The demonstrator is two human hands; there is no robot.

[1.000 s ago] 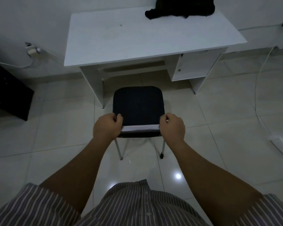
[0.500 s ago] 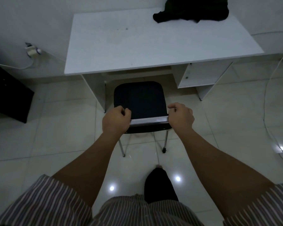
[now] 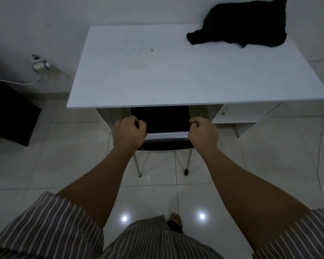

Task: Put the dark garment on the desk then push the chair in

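- Dark garment (image 3: 238,28) heaped at the far right corner of the white desk (image 3: 157,75), against the wall: first part of the task done, by the look of it.
- Black chair (image 3: 160,121) partly under the desk now; front of the seat hidden beneath the desktop edge, rear of the seat and the backrest top out in the open.
- Left hand (image 3: 128,134) curled closed over the left end of the pale backrest rail, fingers wrapped forward over its top.
- Right hand (image 3: 204,134) clamped likewise on the right end, fingers bent round the rail.
- Both rear chair legs (image 3: 187,163) on the tiled floor (image 3: 64,165), well clear of the desk's side panels.
- Left to do, judging from this: a little more push to seat the chair fully in the knee gap, then letting go of the rail.
- Worth watching: centred between the left panel and the right-hand shelf unit (image 3: 238,116), so no obvious snag.
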